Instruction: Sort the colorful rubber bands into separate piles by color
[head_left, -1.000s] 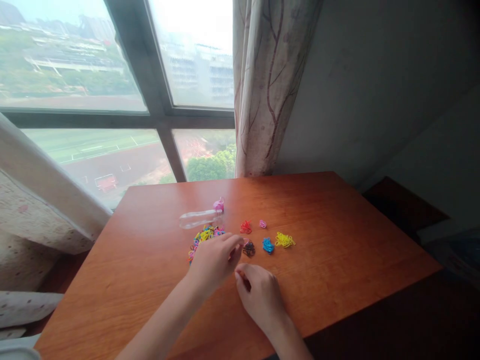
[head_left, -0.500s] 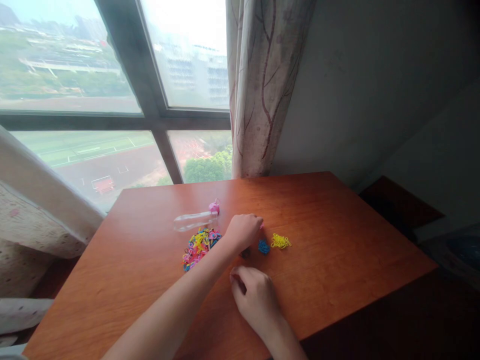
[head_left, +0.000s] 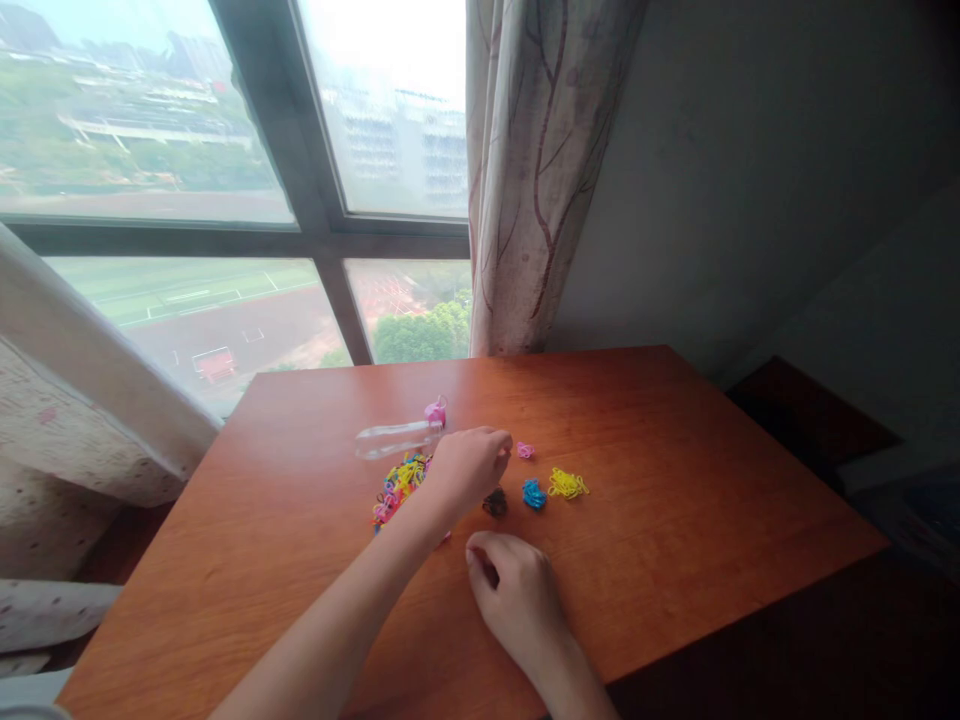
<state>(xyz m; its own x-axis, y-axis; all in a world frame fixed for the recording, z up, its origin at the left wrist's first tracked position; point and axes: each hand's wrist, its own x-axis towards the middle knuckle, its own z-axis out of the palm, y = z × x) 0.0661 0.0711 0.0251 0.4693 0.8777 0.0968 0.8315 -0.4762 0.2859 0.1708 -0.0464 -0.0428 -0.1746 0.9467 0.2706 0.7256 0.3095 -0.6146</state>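
My left hand point(head_left: 466, 467) reaches forward over the wooden table point(head_left: 300, 560), fingers curled together just left of a small pink heap of rubber bands point(head_left: 525, 450). It hides the red heap. A mixed pile of coloured rubber bands point(head_left: 397, 483) lies by my left wrist. Dark point(head_left: 495, 502), blue point(head_left: 534, 493) and yellow point(head_left: 568, 485) heaps sit in a row to the right. My right hand point(head_left: 517, 600) rests on the table nearer to me, fingers curled under, whatever is in it hidden.
A clear plastic bottle point(head_left: 394, 438) lies on its side behind the pile, with a pink cap point(head_left: 436, 410) beside it. Behind the table are a window and a patterned curtain point(head_left: 532, 180). A dark low cabinet point(head_left: 810, 410) stands at the right.
My left hand went from the mixed pile forward to the pink heap, then drew back slightly left; the pink heap shows again. My right hand stayed put.
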